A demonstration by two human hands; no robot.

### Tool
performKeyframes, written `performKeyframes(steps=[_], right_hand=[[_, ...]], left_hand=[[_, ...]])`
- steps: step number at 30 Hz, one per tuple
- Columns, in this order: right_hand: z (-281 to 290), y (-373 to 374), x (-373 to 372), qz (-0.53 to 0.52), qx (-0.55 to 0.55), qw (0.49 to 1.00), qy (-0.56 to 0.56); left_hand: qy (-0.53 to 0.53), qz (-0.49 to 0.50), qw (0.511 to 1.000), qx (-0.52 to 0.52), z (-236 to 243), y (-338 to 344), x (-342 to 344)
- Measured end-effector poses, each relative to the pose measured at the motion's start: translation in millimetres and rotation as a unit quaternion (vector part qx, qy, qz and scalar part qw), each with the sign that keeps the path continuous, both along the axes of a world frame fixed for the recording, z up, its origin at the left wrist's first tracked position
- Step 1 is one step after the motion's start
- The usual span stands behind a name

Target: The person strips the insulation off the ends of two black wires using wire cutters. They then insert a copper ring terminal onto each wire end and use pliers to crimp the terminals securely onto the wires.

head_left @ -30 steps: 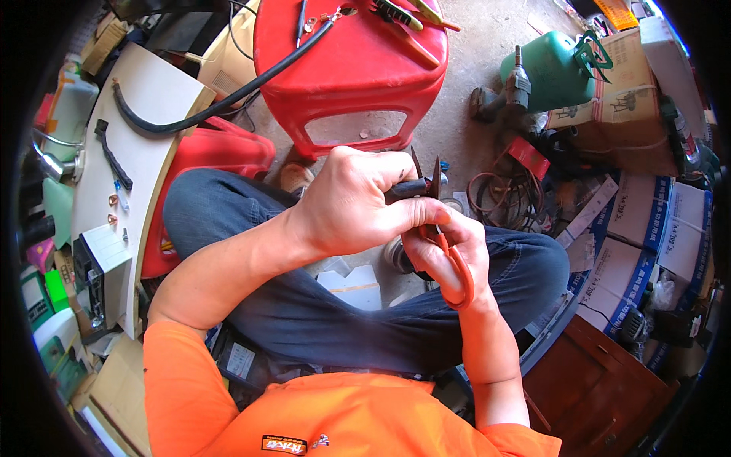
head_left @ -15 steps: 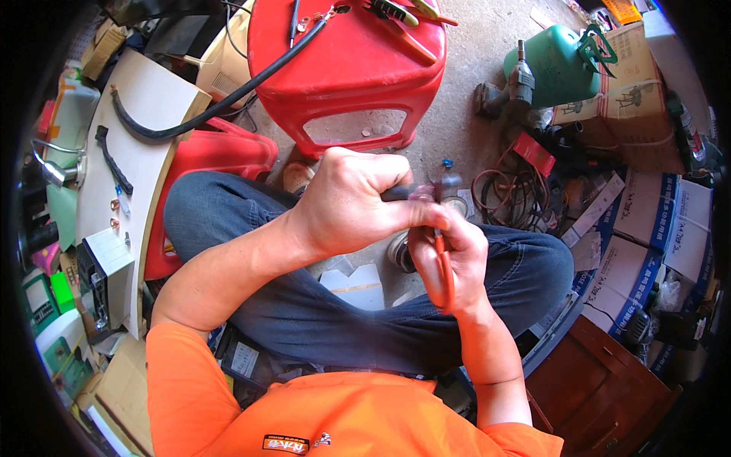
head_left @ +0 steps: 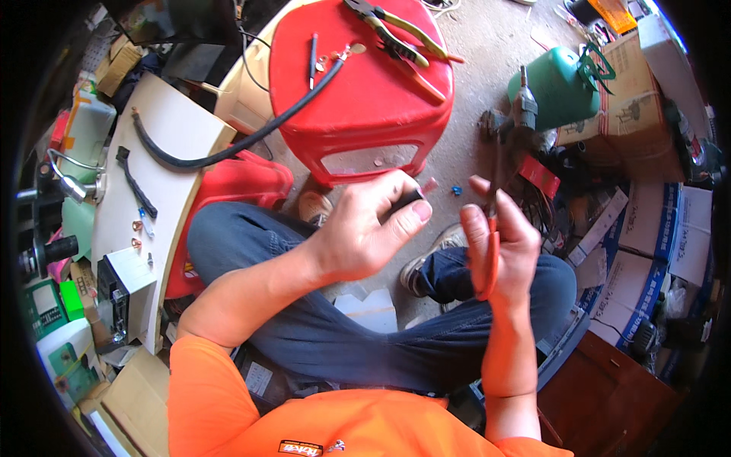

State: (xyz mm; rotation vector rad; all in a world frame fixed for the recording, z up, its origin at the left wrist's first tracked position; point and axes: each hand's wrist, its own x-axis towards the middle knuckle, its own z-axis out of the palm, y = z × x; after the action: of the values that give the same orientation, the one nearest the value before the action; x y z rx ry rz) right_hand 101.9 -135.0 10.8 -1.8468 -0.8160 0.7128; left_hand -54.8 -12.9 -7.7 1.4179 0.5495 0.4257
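My left hand (head_left: pixel 364 227) is closed around a short piece of thick black cable (head_left: pixel 407 199). From the cable's end sticks a bare, pinkish copper-coloured core (head_left: pixel 430 185). To its right, my right hand (head_left: pixel 509 247) grips an orange-handled tool (head_left: pixel 491 263), whose narrow dark upper part points up and away from me. A gap separates the two hands, both held above my crossed legs. Much of the tool is hidden by my fingers, so its exact kind cannot be made out.
Ahead stands a red plastic stool (head_left: pixel 358 99) with pliers (head_left: pixel 384 34) on it. A long black cable (head_left: pixel 251 141) runs from the stool to a white board (head_left: pixel 164 114) at left. A green gas cylinder (head_left: pixel 560 87), a power drill (head_left: pixel 523 114) and cartons (head_left: pixel 647 206) are at right.
My hands have come apart; the tool has moved right, away from the cable. The cable's copper-coloured end now shows plainly. The whole view has shifted slightly.
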Motion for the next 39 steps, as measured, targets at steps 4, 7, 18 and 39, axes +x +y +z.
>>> performKeyframes(steps=[4, 7, 18, 39], right_hand=[[23, 57, 34, 0.091, 0.013, 0.948, -0.306], [24, 122, 46, 0.17, -0.036, 0.883, -0.435], [13, 210, 22, 0.227, -0.092, 0.846, -0.473], [15, 13, 13, 0.148, 0.074, 0.983, 0.082]], left_hand=[[-0.016, -0.059, 0.998, -0.032, 12, 3, -7], [-0.019, -0.032, 0.996, -0.086, 9, 3, -7], [-0.032, -0.007, 0.998, -0.056, -1, 8, -6], [0.0, -0.007, 0.996, -0.087, 2, -14, 14]])
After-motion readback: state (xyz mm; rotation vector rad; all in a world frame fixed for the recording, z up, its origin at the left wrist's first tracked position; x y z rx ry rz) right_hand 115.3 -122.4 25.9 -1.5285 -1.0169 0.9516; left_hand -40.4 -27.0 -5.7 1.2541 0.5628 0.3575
